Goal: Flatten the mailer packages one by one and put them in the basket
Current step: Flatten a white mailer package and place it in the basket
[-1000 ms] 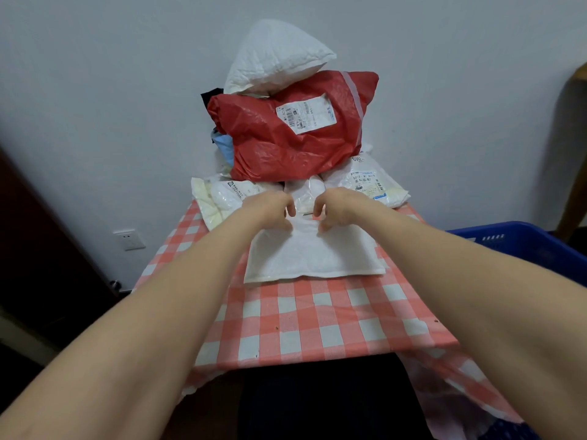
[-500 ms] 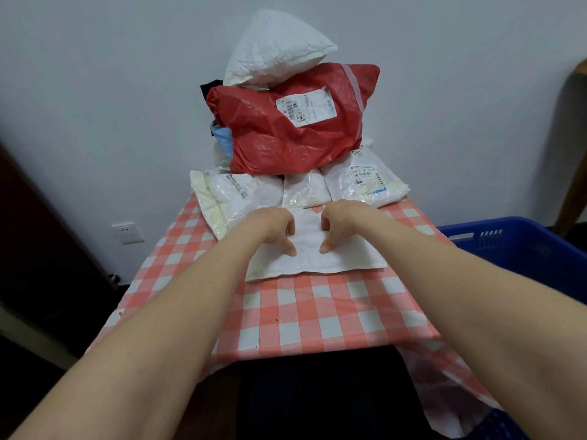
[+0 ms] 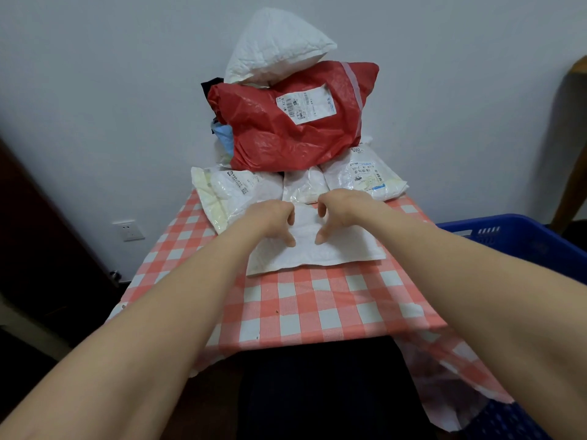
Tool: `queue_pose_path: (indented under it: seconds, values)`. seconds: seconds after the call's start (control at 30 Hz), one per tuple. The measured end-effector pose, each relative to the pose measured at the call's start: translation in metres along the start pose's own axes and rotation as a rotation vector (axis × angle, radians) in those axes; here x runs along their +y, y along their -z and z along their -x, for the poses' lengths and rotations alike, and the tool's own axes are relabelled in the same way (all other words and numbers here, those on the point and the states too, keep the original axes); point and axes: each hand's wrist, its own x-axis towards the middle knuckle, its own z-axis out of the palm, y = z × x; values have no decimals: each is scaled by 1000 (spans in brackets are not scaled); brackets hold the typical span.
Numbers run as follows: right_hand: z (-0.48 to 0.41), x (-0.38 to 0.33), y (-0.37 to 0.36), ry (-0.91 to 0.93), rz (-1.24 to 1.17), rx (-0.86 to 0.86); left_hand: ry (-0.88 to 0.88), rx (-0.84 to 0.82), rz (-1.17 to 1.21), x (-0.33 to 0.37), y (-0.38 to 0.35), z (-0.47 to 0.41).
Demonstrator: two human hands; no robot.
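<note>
A flat white mailer lies on the red-and-white checked table. Both my hands rest on its far half, side by side. My left hand and my right hand have loosely bent fingers, and their thumbs and fingertips press down on the mailer. Neither hand grips it. Behind it a pile of mailers leans at the wall: a puffy white one on top, a big red one under it, and several white ones at the bottom. The blue basket stands to the right of the table.
A dark door or cabinet stands at the left, with a wall socket beside it. A wooden furniture edge shows at the far right. The tablecloth hangs over the near right corner.
Both hands have slid from the mailer's far edge toward me over its surface, and their thumbs have spread away from the fingers. The mailer has stayed in place.
</note>
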Motion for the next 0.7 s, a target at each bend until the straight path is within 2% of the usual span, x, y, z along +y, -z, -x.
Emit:
queue_pose_path:
  seconds: [0.23, 0.47, 0.7]
  values:
    - [11, -5, -10, -4, 107, -128, -3, -197, -21, 13, -2, 7]
    - [8, -9, -16, -15, 147, -84, -41, -93, -60, 14, -18, 3]
    - [5, -9, -19, -22, 154, -63, -69, -89, -34, 12, -18, -3]
